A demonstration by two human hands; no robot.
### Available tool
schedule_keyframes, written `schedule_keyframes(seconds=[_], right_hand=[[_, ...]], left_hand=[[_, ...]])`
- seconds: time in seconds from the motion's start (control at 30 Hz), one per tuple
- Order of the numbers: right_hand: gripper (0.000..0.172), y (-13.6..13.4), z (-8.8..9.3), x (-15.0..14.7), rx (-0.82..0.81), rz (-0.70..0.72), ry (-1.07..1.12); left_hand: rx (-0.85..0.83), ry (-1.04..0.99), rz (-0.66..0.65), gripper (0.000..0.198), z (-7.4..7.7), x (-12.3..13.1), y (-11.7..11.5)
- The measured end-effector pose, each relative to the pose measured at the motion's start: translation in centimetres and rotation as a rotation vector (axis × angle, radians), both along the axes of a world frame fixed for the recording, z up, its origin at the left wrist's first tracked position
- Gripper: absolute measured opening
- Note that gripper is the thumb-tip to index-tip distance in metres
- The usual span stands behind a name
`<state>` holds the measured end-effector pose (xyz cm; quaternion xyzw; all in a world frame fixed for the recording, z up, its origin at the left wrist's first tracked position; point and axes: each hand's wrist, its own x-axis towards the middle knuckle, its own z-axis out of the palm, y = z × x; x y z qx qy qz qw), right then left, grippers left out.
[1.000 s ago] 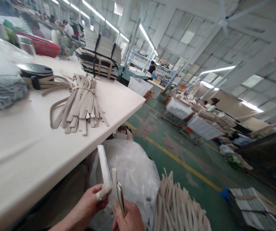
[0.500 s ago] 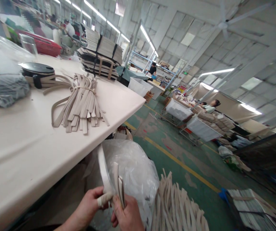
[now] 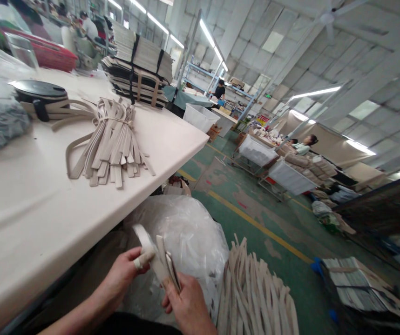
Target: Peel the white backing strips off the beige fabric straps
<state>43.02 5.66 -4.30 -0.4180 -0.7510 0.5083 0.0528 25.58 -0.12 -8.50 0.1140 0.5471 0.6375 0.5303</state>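
Low in the view, both my hands hold a few beige strips that fan upward. My left hand, its thumb wrapped in white tape, pinches the strips from the left. My right hand is closed round their lower ends. Right of my hands stands a big upright pile of the same beige strips. Behind them sits a clear plastic bag. On the white table lies a tied bundle of strips.
A black round lid and strapped stacks of flat pieces sit further back on the table. White bins on carts stand across the green floor, where a seated person works. Stacked sheets lie lower right.
My hands and the strips have tilted a little to the left and the strips sit lower; the camera has shifted slightly up and left. The grip is the same.
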Motion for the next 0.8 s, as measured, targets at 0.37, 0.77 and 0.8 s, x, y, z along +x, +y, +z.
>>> schedule_keyframes(seconds=[0.37, 0.77, 0.8], right_hand=[[0.062, -0.1, -0.5, 0.1, -0.058, -0.045, 0.021], [0.066, -0.2, -0.4, 1.0, -0.076, -0.046, 0.030], [0.065, -0.2, -0.3, 1.3, -0.077, -0.041, 0.018]], left_hand=[[-0.032, 0.003, -0.021, 0.038, 0.1, 0.4, -0.2], [-0.057, -0.058, -0.040, 0.039, 0.1, 0.0, -0.1], [-0.068, -0.083, -0.009, 0.041, -0.1, -0.3, 0.0]])
